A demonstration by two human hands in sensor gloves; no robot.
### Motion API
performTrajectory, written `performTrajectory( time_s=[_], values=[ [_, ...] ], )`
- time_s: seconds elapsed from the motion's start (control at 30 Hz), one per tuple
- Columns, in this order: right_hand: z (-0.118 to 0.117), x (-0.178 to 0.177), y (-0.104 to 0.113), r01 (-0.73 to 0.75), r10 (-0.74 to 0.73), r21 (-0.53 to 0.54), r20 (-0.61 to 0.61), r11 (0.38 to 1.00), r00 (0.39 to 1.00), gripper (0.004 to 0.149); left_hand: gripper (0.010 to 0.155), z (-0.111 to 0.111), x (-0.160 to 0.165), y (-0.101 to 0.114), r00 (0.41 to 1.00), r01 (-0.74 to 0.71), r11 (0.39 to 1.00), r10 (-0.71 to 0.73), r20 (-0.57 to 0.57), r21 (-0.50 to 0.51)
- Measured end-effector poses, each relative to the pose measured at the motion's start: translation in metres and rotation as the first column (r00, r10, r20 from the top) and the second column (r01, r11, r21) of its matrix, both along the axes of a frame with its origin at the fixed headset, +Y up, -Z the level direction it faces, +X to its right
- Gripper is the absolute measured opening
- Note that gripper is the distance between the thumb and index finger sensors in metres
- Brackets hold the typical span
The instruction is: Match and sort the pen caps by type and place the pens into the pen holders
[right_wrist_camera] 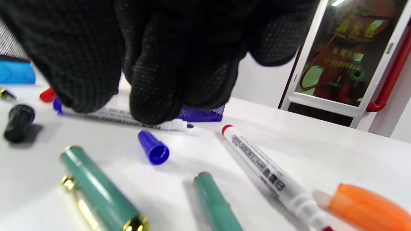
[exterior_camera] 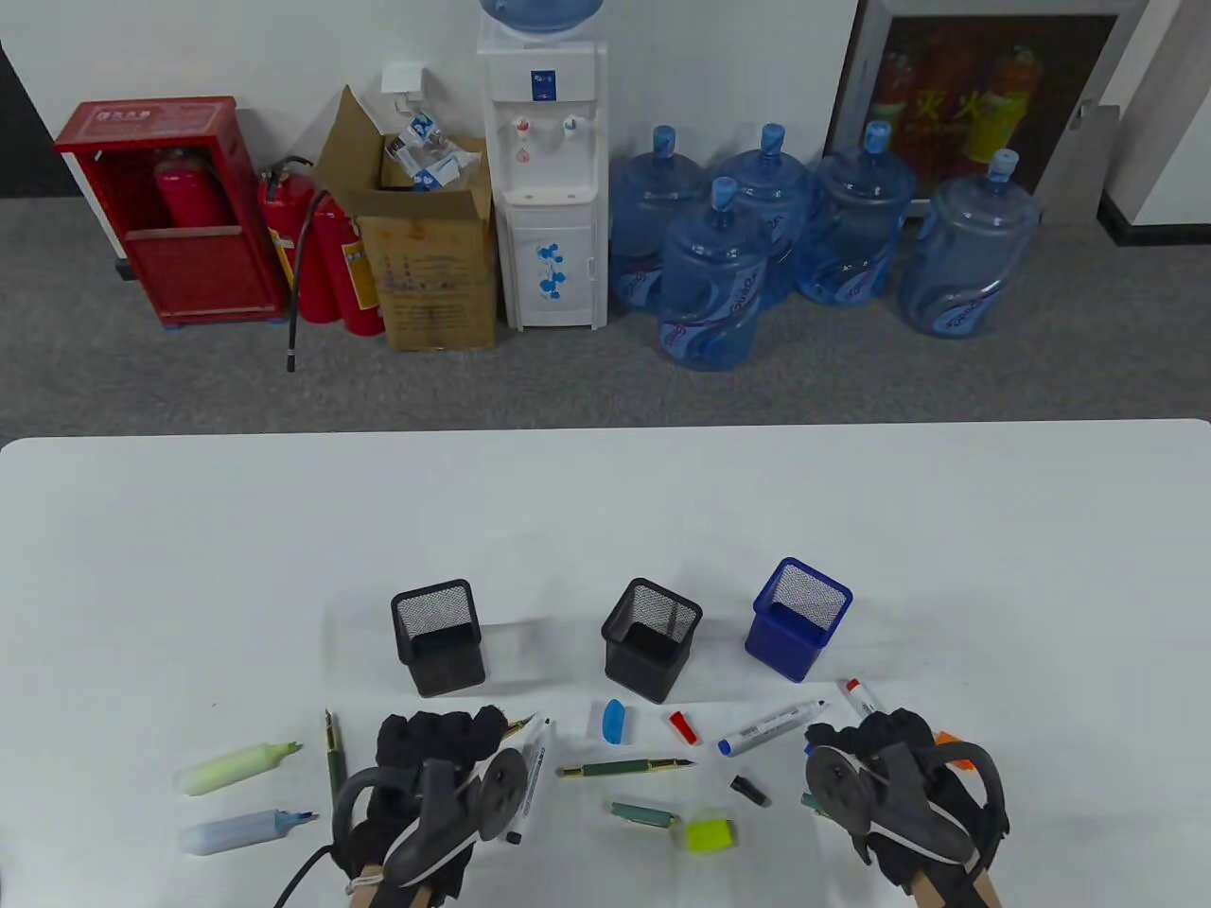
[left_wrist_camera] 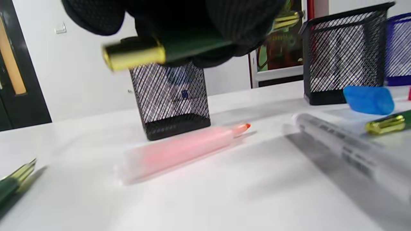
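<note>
My left hand [exterior_camera: 440,742] grips a dark green pen with gold trim [left_wrist_camera: 189,46] just above the table, in front of the left black mesh holder [exterior_camera: 437,636]. Its gold tip [exterior_camera: 518,726] pokes out to the right of the hand. An uncapped orange highlighter [left_wrist_camera: 179,150] lies under that hand. My right hand [exterior_camera: 866,742] hovers with fingers [right_wrist_camera: 154,96] curled down, holding nothing, over a small blue cap [right_wrist_camera: 153,149] and two green caps [right_wrist_camera: 96,189]. The blue marker [exterior_camera: 771,726] lies just beyond the fingertips. A second black holder [exterior_camera: 651,651] and a blue holder [exterior_camera: 797,617] stand to the right.
Uncapped green [exterior_camera: 236,766] and blue [exterior_camera: 241,830] highlighters and a green pen [exterior_camera: 333,757] lie at the left. In the middle are a white marker [exterior_camera: 528,780], a green pen [exterior_camera: 624,768], blue [exterior_camera: 615,722], red [exterior_camera: 683,726], black [exterior_camera: 750,790] and yellow-green [exterior_camera: 710,835] caps. A red marker [exterior_camera: 863,698] and an orange cap [right_wrist_camera: 366,207] lie at the right.
</note>
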State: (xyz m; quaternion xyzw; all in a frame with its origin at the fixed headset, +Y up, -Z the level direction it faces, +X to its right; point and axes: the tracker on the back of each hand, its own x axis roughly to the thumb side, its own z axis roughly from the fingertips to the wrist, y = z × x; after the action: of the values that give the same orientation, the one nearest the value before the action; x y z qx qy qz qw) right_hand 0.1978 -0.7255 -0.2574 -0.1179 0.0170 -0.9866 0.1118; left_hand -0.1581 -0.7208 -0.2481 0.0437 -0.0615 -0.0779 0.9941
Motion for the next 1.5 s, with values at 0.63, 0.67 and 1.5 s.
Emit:
performTrajectory(
  time_s=[0.63,0.67,1.5],
  values=[
    [-0.001,-0.022,-0.026,-0.233,0.233,-0.123,-0.014,0.965,0.972,0.061,0.055,0.000,0.005,-0.005,0.998,-0.045,0.999,0.045,0.053,-0.010],
    [-0.001,-0.023,-0.027,-0.233,0.233,-0.123,-0.015,0.965,0.972,0.061,0.055,0.000,0.005,-0.005,0.998,-0.044,0.999,0.045,0.053,-0.011],
    [0.005,-0.062,0.020,0.134,-0.079,0.233,-0.231,0.963,0.970,0.053,0.054,0.005,0.038,0.002,0.962,-0.208,0.975,0.189,0.197,0.080]
  ],
)
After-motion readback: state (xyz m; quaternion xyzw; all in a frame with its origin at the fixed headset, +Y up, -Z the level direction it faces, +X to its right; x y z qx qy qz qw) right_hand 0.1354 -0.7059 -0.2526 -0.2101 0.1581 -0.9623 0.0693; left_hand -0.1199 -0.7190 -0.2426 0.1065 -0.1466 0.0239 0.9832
